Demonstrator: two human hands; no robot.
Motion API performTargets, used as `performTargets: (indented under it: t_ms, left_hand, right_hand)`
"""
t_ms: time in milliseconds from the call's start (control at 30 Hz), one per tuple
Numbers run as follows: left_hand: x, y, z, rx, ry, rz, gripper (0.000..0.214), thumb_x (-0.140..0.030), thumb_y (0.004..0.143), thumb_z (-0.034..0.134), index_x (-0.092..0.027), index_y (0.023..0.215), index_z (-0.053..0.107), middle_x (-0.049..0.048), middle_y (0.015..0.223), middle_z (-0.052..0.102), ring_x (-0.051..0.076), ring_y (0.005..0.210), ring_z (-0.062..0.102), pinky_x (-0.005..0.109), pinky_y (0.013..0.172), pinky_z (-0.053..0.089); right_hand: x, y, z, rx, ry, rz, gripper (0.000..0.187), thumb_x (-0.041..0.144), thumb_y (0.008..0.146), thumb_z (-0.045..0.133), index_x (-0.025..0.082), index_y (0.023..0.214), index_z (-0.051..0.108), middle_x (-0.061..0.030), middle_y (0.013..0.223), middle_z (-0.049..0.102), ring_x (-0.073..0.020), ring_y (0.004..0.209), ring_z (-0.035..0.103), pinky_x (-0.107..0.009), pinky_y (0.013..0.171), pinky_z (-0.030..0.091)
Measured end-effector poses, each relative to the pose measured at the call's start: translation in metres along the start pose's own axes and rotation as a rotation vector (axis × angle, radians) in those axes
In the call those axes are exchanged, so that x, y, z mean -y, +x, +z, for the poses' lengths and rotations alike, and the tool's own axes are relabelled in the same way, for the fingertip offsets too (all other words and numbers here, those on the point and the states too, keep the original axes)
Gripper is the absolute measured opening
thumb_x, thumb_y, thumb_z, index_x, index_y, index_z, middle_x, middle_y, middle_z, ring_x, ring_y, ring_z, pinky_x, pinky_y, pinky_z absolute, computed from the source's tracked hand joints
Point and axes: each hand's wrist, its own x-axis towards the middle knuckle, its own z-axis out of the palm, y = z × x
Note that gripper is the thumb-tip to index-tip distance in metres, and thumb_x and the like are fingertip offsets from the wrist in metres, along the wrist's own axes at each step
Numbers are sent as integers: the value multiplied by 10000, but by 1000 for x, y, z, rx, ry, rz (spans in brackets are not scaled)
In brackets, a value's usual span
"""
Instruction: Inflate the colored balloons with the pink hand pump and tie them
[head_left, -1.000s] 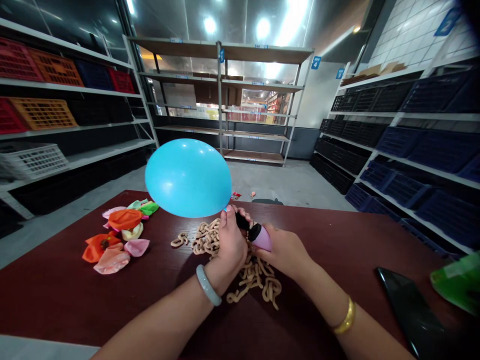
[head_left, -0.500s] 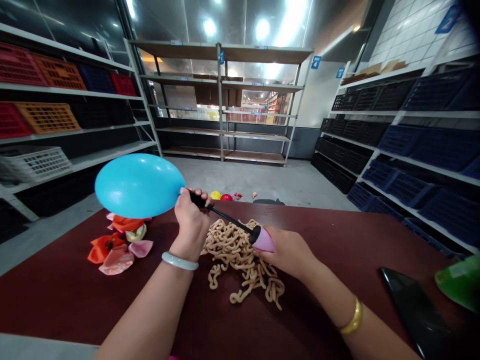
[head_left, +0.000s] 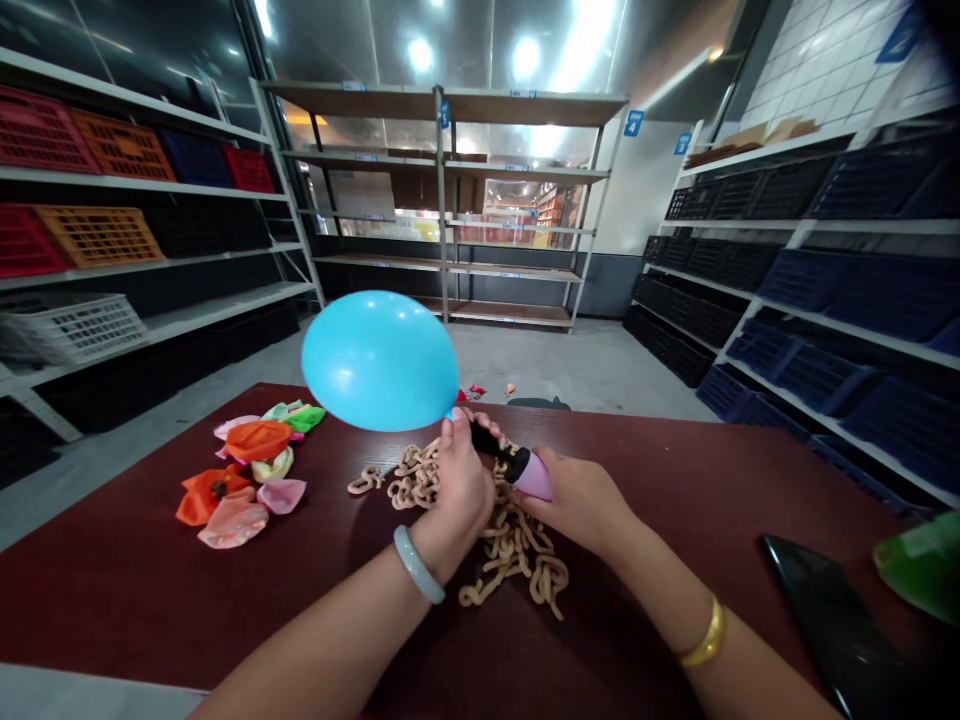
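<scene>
Between my hands is a balloon pump (head_left: 534,477) with a pinkish-purple body and a black end. My right hand (head_left: 581,503) is closed round the purple body. My left hand (head_left: 466,470) grips the black part, and its fingers pinch the neck of an inflated light blue balloon (head_left: 380,360) at the nozzle. The pump's rod is hidden, with the black part close against the purple body. Below my hands a heap of beige, curly, noodle-like pieces (head_left: 514,550) lies on the table, partly covered by my left hand.
Several deflated balloons (head_left: 259,440) in orange, pink and green lie on the dark red table (head_left: 112,560) at left. A black phone (head_left: 829,625) and a green object (head_left: 919,565) are at right. Shelves with crates (head_left: 116,235) stand along both sides; another rack (head_left: 525,180) stands behind.
My left hand has moved right toward my right hand, carrying the blue balloon and pushing the pump's long black rod in. My right hand has stayed nearly still.
</scene>
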Motion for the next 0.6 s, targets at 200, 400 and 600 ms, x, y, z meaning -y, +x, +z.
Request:
performTargets:
  t_ms: [200,400,600]
  left_hand:
    - [9,-12,0,6,9,-16,253,-335,832,671,-202,818,457,-17,711,525,113,610,535,245,589,462]
    - [-3,5,-2,-13,51,-13,226,-363,877,602,-197,809,466,-10,690,512,119,574,517,242,523,435]
    - [-55,58,-18,-72,22,118,206,-307,925,509,-193,765,446,-8,647,485,127,531,499,234,454,386]
  right_hand:
    - [3,-1,-1,-8,34,17,385,527,831,565,212,1050,532,-67,894,718,-269,789,682,-297,598,331]
    - [7,2,0,34,69,66,482,567,810,596,214,1134,544,-87,952,723,-285,843,682,-301,630,364]
    - [10,1,-1,68,91,46,541,596,818,575,227,1213,547,-97,1002,722,-300,896,681,-326,684,408]
